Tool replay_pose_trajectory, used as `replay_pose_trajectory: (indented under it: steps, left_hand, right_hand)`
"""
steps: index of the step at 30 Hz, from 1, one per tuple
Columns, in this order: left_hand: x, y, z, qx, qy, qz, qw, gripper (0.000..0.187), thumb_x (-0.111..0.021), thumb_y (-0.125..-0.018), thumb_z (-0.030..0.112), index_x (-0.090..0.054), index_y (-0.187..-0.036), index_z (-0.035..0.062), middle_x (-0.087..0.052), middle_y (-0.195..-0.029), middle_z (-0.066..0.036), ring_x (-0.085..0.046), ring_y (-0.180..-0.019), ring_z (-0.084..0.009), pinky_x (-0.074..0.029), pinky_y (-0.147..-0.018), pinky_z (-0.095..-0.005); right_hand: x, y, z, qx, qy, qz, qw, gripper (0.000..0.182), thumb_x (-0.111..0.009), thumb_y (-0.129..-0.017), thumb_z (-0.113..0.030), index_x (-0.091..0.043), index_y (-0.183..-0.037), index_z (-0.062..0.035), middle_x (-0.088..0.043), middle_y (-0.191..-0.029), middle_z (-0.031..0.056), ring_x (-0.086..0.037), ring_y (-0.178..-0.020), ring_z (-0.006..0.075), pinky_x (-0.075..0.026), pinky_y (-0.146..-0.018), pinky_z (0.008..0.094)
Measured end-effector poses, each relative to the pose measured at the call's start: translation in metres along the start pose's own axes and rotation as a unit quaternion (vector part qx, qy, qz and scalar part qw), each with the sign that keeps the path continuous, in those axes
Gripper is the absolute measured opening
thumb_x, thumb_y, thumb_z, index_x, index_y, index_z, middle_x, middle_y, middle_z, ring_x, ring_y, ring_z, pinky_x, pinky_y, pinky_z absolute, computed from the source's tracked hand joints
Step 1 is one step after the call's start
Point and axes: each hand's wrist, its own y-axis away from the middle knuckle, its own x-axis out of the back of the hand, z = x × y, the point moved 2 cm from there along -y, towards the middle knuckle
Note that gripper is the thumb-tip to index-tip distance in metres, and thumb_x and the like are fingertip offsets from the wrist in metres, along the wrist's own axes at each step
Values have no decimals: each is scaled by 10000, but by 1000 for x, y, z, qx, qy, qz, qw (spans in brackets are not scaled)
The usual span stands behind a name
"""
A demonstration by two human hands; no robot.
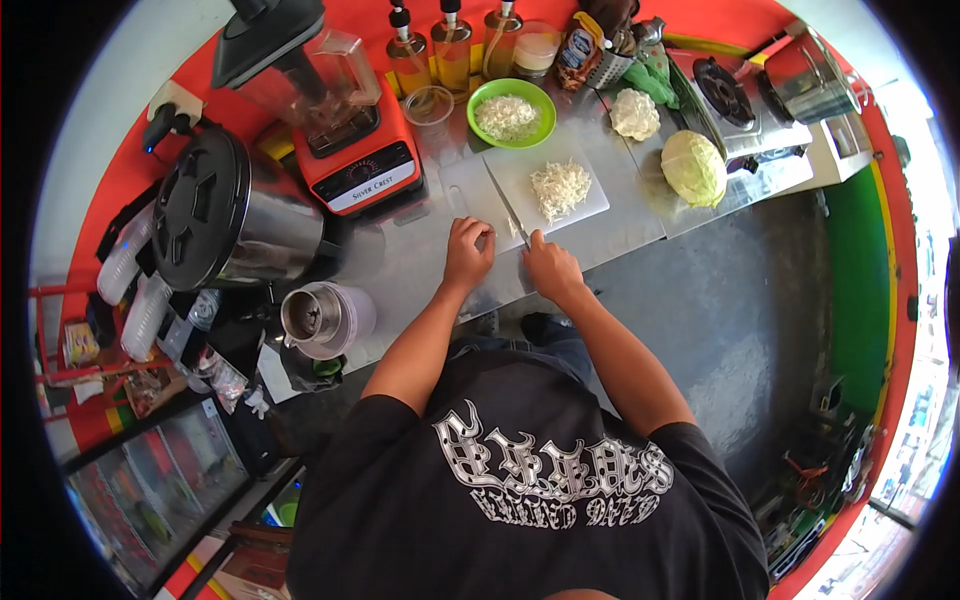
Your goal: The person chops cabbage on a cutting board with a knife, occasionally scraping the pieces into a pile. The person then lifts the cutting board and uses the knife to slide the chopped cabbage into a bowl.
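Observation:
My right hand point(552, 268) is wrapped round the handle of a knife point(509, 207), whose blade points away over the white cutting board point(592, 199). To the left, at the board's near edge, my left hand point(470, 250) has its fingers curled together; whatever it may hold is hidden. A heap of shredded cabbage point(560, 190) lies on the board to the right of the blade, and small shreds lie near the knife. Behind the board, more shreds fill a green bowl point(549, 127).
A whole cabbage point(693, 168) and a pale chunk point(635, 114) lie right of the board, near a stove point(735, 95). A red blender point(362, 160), a steel pot point(275, 215) and a lilac container point(357, 318) stand left. Oil bottles point(452, 50) line the back.

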Motion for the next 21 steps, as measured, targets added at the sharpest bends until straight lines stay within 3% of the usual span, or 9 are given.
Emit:
replay_pose_trajectory:
  steps: [9,13,21]
  left_hand:
    - [8,0,-2,83,49,61,993,37,-648,-832,32,-629,-823,1,-616,-793,-104,-589,-798,-263,-478,-741,-360]
    - [12,2,-4,82,32,5,996,40,-656,-823,30,-632,-842,5,-617,-801,-98,-596,-831,-255,-479,-754,-360]
    - [7,17,3,105,-16,27,994,100,-663,-809,7,-644,-906,25,-631,-920,-91,-596,-915,-257,-490,-820,-354]
  right_hand:
    - [-9,7,17,99,-4,-105,989,380,-535,-1012,-371,-503,-1159,-22,-688,-1044,292,-651,-1006,497,-515,-871,574]
    - [5,5,34,74,12,-102,992,387,-535,-1012,-373,-501,-1164,-19,-684,-1041,296,-645,-1012,499,-510,-873,578]
    - [34,-30,90,55,32,-52,997,397,-556,-1002,-369,-499,-1179,-18,-677,-1049,307,-637,-1033,497,-500,-887,585]
